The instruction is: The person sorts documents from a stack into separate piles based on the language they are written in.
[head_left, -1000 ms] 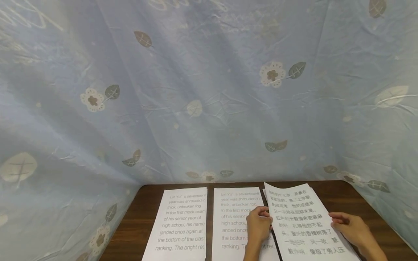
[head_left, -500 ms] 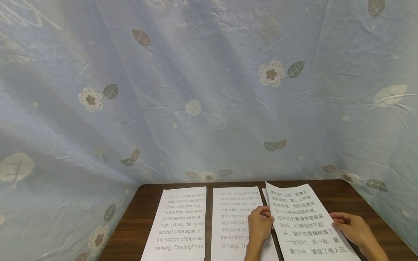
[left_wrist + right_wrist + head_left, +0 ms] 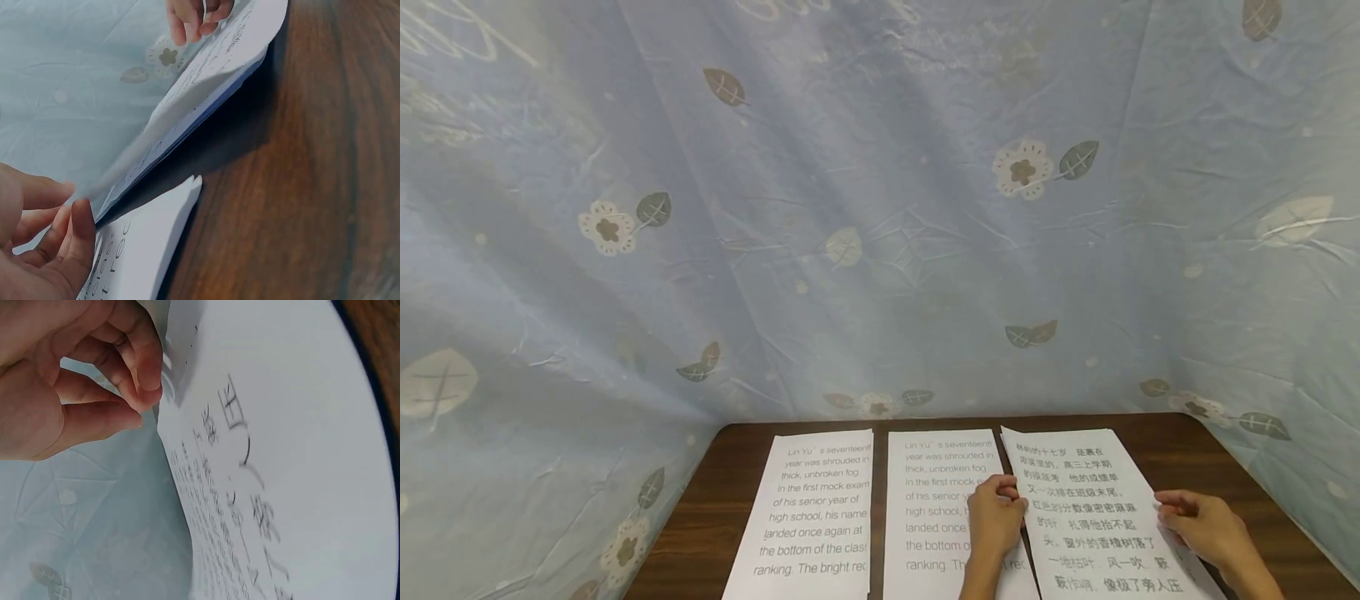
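Note:
A white sheet of paper (image 3: pixel 1086 508) printed with Chinese text lies over the right-hand paper pile in the head view. My left hand (image 3: pixel 996 517) pinches its left edge between thumb and fingers. In the left wrist view that hand (image 3: pixel 47 231) holds the sheet's near corner region, and the sheet (image 3: pixel 187 94) bows slightly above the pages under it. At the opposite edge my right hand (image 3: pixel 1206 529) has its thumb and fingertips curled at the paper's side. The right wrist view shows this hand (image 3: pixel 94 375) with fingertips against the edge of the sheet (image 3: pixel 300 437).
Two piles of white pages with English text, a middle one (image 3: pixel 940 467) and a left one (image 3: pixel 816 508), lie beside it on the dark wooden table (image 3: pixel 685 517). A blue cloth (image 3: pixel 880 250) with leaves and flowers hangs behind and around the table.
The sheet's far edge has come down and its raised far left corner now lies lower, shifted slightly left. Both hands have stayed at about the same places along its edges.

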`<state>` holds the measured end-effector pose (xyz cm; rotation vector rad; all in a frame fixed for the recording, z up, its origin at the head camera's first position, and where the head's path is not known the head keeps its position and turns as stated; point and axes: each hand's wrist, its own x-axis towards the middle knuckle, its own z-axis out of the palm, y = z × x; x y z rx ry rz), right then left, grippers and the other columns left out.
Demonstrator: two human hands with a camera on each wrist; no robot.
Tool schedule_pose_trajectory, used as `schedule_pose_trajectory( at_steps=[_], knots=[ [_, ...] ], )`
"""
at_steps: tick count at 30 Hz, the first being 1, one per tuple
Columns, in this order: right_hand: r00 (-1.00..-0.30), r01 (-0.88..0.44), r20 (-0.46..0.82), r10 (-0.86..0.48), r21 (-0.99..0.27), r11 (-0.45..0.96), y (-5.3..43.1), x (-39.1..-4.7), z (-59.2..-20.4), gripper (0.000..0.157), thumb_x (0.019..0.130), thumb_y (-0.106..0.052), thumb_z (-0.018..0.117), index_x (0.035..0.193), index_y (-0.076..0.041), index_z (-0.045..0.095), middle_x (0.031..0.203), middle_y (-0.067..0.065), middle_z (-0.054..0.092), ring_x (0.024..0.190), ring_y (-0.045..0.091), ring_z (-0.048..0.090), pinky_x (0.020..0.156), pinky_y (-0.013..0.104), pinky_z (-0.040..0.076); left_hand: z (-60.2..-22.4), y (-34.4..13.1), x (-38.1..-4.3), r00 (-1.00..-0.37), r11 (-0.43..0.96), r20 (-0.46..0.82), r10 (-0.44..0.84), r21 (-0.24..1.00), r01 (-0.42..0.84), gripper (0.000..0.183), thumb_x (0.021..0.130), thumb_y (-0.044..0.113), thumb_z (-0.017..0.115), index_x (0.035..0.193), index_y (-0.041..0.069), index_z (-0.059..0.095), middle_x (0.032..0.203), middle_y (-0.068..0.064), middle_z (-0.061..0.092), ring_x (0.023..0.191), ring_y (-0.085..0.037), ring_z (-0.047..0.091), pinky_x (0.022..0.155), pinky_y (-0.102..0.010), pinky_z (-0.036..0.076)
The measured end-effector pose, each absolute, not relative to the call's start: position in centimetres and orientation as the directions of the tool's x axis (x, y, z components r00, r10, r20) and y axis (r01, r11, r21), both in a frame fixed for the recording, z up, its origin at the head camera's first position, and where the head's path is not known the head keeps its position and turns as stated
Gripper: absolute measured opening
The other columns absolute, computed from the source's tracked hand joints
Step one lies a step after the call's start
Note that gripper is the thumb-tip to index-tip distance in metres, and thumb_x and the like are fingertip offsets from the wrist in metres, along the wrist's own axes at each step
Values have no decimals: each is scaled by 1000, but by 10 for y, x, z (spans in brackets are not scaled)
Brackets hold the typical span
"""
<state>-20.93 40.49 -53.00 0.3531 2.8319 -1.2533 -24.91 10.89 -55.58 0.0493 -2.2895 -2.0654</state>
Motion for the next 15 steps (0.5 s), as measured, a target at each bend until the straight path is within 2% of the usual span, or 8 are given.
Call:
schedule_pose_trajectory(
  at_steps=[5,15],
  knots=[
    [-978,192,-77,196,-714,674,401,-207,-527,42,94,-19,63,126,7,60,90,1,67,69,8,60,55,24,48,-556,109,-249,-998,98,10,-62,995,4,30,77,-5,75,104,5,72,82,-1,63,52,-5,57,46,-18,51],
    [-982,170,-70,175,-733,659,396,-207,-522,46,93,-20,66,128,8,58,96,6,71,74,11,64,59,25,54,-555,107,-248,-999,101,7,-47,995,3,27,78,-2,76,103,7,72,79,5,60,53,-6,58,46,-19,51]
  ],
)
